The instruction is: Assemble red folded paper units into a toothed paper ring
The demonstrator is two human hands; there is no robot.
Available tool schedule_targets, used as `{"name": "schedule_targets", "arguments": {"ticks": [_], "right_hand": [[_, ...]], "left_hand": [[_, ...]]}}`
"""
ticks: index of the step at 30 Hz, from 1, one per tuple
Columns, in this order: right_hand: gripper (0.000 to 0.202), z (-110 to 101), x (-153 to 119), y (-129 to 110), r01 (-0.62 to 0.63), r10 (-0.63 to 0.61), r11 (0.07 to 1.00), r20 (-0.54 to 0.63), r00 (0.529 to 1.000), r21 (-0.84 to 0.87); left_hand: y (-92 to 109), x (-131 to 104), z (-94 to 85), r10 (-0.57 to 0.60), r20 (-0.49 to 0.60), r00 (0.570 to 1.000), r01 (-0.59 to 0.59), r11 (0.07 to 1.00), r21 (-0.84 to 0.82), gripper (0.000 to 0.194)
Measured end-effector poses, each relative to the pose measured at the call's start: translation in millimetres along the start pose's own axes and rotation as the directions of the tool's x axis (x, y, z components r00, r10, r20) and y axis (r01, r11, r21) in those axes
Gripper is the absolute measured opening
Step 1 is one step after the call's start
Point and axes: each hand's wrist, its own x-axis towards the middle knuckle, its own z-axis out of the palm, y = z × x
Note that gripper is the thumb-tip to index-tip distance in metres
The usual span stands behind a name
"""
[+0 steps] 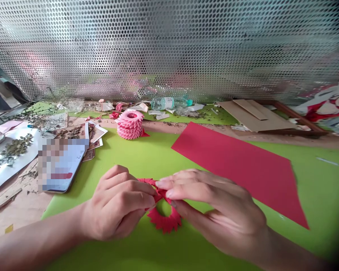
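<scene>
Between my two hands is a red folded-paper ring (pixel 166 222) with a pointed, toothed outer edge and a round hole. My left hand (pixel 121 205) pinches folded red paper at the ring's upper left. From the other side, my right hand (pixel 211 207) grips the upper right part, thumb below and fingers above. The fingers hide much of the ring's top. Beyond my hands stands a pink stack of similar toothed paper rings (pixel 130 125), with a red point sticking out at its base. To the right lies a large red paper sheet (pixel 237 169).
A smartphone (pixel 64 165) lies at the left beside small printed cards (pixel 96 135). Dried plant bits (pixel 18 145) rest on white paper. Along the back are a clear plastic bottle (pixel 168 102), brown cardboard (pixel 257 114) and a perforated metal panel (pixel 169 49). Green sheeting (pixel 107 252) covers the table.
</scene>
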Motion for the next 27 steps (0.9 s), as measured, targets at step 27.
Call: {"name": "schedule_targets", "arguments": {"ticks": [27], "right_hand": [[0.019, -0.9, 3.7, 0.5, 0.022, -0.023, 0.999, 0.044, 0.999, 0.044]], "left_hand": [[1.3, -1.8, -0.2, -0.022, 0.03, 0.999, 0.024, 0.997, -0.079, 0.025]]}}
